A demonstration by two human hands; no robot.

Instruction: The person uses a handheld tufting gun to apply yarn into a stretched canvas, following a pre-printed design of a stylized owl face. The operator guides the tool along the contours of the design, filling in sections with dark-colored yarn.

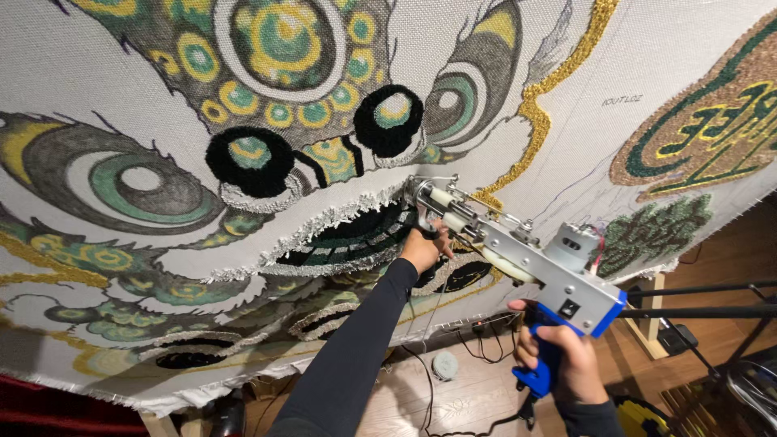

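A silver and blue tufting gun (518,259) points its needle end at a large stretched white cloth (97,73) that bears a tufted mask-like design in green, yellow, black and grey. My left hand (422,247), in a black sleeve, grips the gun's front handle close to the cloth. My right hand (558,360) is closed on the blue rear grip below the motor. The gun's tip touches the cloth beside a white fringed band (324,226) and a gold tufted line (538,101).
A second tufted patch in brown, green and yellow (704,133) sits at the right of the cloth. Black metal bars (696,299) run at the right. Below are a wooden floor (477,400), black cables (421,364) and a small round grey object (443,366).
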